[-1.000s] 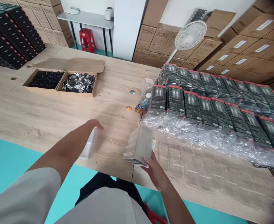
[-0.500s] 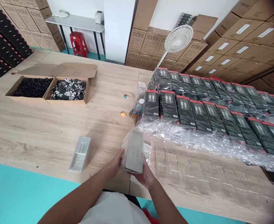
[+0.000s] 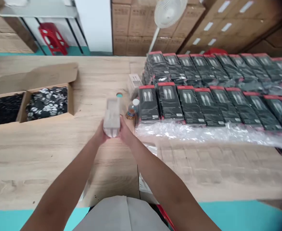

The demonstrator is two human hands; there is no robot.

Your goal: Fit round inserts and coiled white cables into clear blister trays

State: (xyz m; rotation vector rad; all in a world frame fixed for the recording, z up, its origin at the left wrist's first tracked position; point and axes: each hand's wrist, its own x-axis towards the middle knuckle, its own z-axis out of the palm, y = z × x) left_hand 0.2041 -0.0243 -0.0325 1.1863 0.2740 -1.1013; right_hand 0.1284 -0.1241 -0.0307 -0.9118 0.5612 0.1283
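Note:
My left hand (image 3: 101,132) and my right hand (image 3: 126,131) grip a stack of pale translucent plastic trays (image 3: 111,117) from its two sides. The stack is held out over the wooden table, somewhat blurred by motion. To the right of my right hand stands a small bottle with a white cap (image 3: 132,110). Behind the bottle is another stack of white trays (image 3: 134,84). A single tray (image 3: 84,192) shows only in part beside my left forearm, which hides the rest of it.
Black retail boxes with red tops (image 3: 169,101) stand in rows at the right, wrapped in clear plastic film (image 3: 198,132). An open carton (image 3: 70,101) of small black and silver pieces lies at the left. A fan (image 3: 168,13) and a red stool (image 3: 53,38) are beyond the table (image 3: 88,147).
Both hands have carried the tray stack forward and to the left, away from my body. The camera view has shifted too, so the carton and stool appear further left.

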